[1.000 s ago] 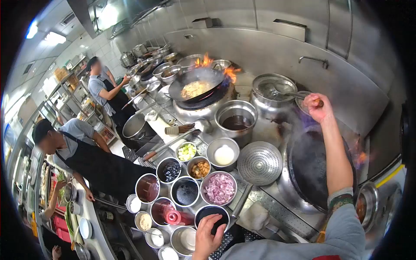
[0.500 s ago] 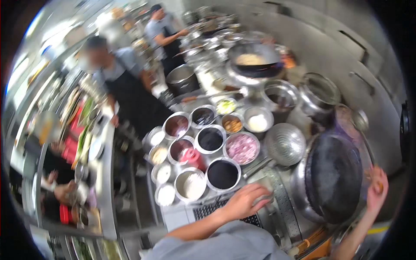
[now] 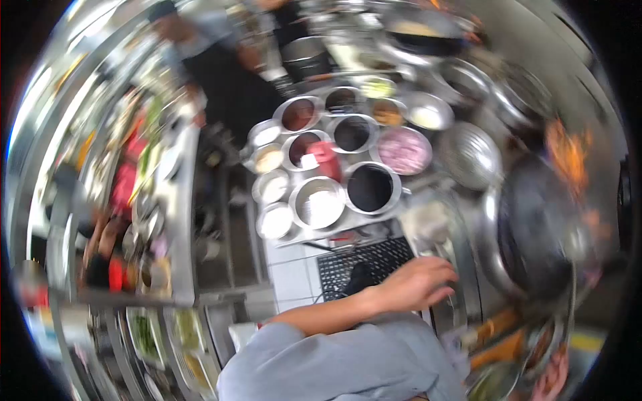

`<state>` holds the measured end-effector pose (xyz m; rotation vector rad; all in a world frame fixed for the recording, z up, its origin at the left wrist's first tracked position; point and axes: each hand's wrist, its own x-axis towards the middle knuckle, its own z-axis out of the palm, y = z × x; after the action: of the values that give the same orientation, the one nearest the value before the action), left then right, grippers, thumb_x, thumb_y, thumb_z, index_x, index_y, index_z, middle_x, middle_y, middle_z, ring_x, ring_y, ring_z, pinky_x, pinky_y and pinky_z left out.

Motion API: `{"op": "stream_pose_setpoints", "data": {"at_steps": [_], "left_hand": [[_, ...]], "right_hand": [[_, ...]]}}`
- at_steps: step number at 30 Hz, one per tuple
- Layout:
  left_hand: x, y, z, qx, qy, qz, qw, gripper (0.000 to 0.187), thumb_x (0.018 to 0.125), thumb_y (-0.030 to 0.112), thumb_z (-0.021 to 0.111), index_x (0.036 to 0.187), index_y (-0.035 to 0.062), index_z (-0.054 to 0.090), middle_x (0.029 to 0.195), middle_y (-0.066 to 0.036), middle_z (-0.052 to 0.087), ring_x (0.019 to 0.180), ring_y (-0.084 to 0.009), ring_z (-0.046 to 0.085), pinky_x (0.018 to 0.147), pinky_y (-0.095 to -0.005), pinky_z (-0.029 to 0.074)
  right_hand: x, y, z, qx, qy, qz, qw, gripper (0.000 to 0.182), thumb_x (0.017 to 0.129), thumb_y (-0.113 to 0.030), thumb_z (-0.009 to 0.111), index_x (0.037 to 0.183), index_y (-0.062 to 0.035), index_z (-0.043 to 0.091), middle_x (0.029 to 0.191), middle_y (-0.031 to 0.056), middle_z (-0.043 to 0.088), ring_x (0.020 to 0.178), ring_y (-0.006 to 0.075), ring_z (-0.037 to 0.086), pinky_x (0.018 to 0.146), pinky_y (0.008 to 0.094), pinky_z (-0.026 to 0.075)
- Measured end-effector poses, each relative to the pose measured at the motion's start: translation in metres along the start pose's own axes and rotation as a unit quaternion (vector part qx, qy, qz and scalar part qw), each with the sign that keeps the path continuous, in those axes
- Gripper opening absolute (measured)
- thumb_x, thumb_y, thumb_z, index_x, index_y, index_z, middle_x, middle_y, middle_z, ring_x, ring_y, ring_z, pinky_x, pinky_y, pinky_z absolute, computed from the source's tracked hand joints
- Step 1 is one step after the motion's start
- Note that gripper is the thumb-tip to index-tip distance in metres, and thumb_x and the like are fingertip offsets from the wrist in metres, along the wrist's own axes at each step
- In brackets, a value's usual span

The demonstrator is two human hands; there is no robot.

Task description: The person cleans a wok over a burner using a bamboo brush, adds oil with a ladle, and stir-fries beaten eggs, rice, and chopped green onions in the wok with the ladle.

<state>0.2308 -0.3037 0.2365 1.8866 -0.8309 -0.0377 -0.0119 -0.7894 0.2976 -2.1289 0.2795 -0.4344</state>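
Note:
My left hand (image 3: 416,284) hangs over the counter edge, its fingers loosely curled and apart from the thumb. Nothing shows between them. A pale cloth (image 3: 426,220) lies just beyond it. At the lower right my right hand (image 3: 552,377), blurred, is closed around the end of a ladle's long handle. The ladle (image 3: 577,242) has its bowl at the right side of a dark wok (image 3: 535,220). Orange flames (image 3: 570,155) rise at the wok's far edge.
Several metal pots of sauces and seasonings stand on a steel tray (image 3: 368,224), among them pink chopped meat (image 3: 404,150). A perforated strainer (image 3: 470,155) sits beside them. Another wok (image 3: 421,41) is farther back. A person in a dark apron (image 3: 231,83) stands at the left.
The view has tilted down and swung. Flames have appeared behind the near wok. The ladle's bowl has come down to the wok, and my right hand has drawn back towards me.

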Motion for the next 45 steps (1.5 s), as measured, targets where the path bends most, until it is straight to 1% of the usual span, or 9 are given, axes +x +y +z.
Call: {"op": "stream_pose_setpoints", "data": {"at_steps": [5, 11, 14, 26, 30, 33, 39, 42, 45], "left_hand": [[-0.014, 0.003, -0.01, 0.018, -0.029, 0.007, 0.999, 0.026, 0.082, 0.012, 0.076, 0.105, 0.0028, 0.07, 0.107, -0.015, 0.068, 0.1, -0.0333, 0.065, 0.088, -0.0403, 0.051], [-0.063, -0.006, -0.053, 0.032, -0.026, -0.062, 0.997, 0.022, 0.083, 0.006, 0.072, 0.104, 0.0012, 0.068, 0.104, -0.017, 0.068, 0.097, -0.035, 0.065, 0.087, -0.0405, 0.051], [-0.099, -0.024, -0.071, 0.041, 0.006, -0.071, 0.997, 0.02, 0.085, 0.005, 0.07, 0.103, 0.0008, 0.066, 0.103, -0.018, 0.068, 0.096, -0.0358, 0.065, 0.086, -0.0412, 0.051], [-0.089, -0.024, -0.072, 0.068, -0.07, -0.022, 0.995, 0.022, 0.082, 0.007, 0.073, 0.103, 0.0014, 0.067, 0.102, -0.016, 0.067, 0.096, -0.0357, 0.064, 0.086, -0.0417, 0.051], [-0.025, -0.004, -0.041, 0.051, -0.101, 0.096, 0.989, 0.025, 0.082, 0.009, 0.075, 0.104, 0.0016, 0.067, 0.105, -0.017, 0.066, 0.098, -0.0358, 0.063, 0.086, -0.042, 0.051], [0.04, 0.012, 0.005, 0.045, -0.09, 0.181, 0.978, 0.027, 0.08, 0.01, 0.076, 0.105, 0.002, 0.067, 0.106, -0.016, 0.065, 0.099, -0.0365, 0.062, 0.087, -0.042, 0.05], [0.136, 0.029, 0.119, 0.123, -0.012, 0.251, 0.96, 0.025, 0.087, 0.021, 0.071, 0.105, 0.0045, 0.065, 0.105, -0.015, 0.062, 0.104, -0.035, 0.057, 0.088, -0.0475, 0.044], [0.151, -0.008, 0.161, 0.199, -0.05, 0.219, 0.954, 0.023, 0.092, 0.03, 0.062, 0.091, 0.0075, 0.064, 0.095, -0.011, 0.06, 0.096, -0.0315, 0.055, 0.079, -0.0477, 0.042], [0.154, -0.027, 0.169, 0.253, -0.118, 0.163, 0.946, 0.022, 0.092, 0.029, 0.063, 0.087, 0.0075, 0.064, 0.092, -0.011, 0.061, 0.095, -0.0314, 0.057, 0.079, -0.0476, 0.043]], "right_hand": [[-0.016, -0.113, 0.076, 0.299, 0.165, 0.35, 0.872, 0.062, 0.082, -0.001, 0.062, 0.143, 0.0004, 0.046, 0.081, 0.0085, 0.062, 0.041, 0.007, 0.043, 0.033, 0.0206, 0.031], [-0.057, -0.076, 0.105, 0.008, 0.165, 0.259, 0.952, 0.063, 0.086, -0.001, 0.058, 0.146, -0.0105, 0.045, 0.091, 0.0106, 0.062, 0.058, 0.0158, 0.059, 0.05, 0.0293, 0.048], [-0.088, -0.028, 0.095, -0.446, 0.217, 0.085, 0.864, 0.068, 0.082, 0.002, 0.056, 0.148, -0.0129, 0.043, 0.108, 0.0164, 0.065, 0.089, 0.0317, 0.067, 0.077, 0.0428, 0.055], [-0.098, 0.021, 0.089, -0.539, 0.208, 0.214, 0.787, 0.05, 0.08, -0.007, 0.063, 0.129, -0.0129, 0.06, 0.111, 0.0205, 0.065, 0.1, 0.0401, 0.063, 0.088, 0.0507, 0.051], [-0.08, -0.02, 0.186, -0.192, 0.115, 0.321, 0.92, 0.041, 0.089, -0.025, 0.066, 0.123, -0.0041, 0.061, 0.129, 0.0235, 0.057, 0.107, 0.0382, 0.062, 0.09, 0.0489, 0.05], [-0.081, 0.025, 0.276, -0.397, 0.102, 0.318, 0.855, 0.07, 0.084, -0.056, 0.067, 0.125, 0.0004, 0.058, 0.116, 0.0232, 0.066, 0.11, 0.0383, 0.064, 0.091, 0.047, 0.051], [-0.067, 0.035, 0.262, -0.021, 0.077, 0.433, 0.898, 0.069, 0.087, -0.043, 0.064, 0.134, 0.0047, 0.047, 0.122, 0.0261, 0.062, 0.106, 0.0365, 0.065, 0.091, 0.0471, 0.052], [-0.114, 0.06, 0.234, 0.512, 0.228, 0.343, 0.754, 0.052, 0.087, -0.036, 0.063, 0.125, -0.0014, 0.055, 0.122, 0.0222, 0.062, 0.097, 0.034, 0.068, 0.078, 0.0483, 0.058], [-0.107, -0.033, 0.203, 0.643, 0.249, 0.229, 0.687, 0.053, 0.087, -0.031, 0.061, 0.133, -0.0053, 0.051, 0.113, 0.0157, 0.065, 0.084, 0.0262, 0.068, 0.07, 0.043, 0.059]]}}
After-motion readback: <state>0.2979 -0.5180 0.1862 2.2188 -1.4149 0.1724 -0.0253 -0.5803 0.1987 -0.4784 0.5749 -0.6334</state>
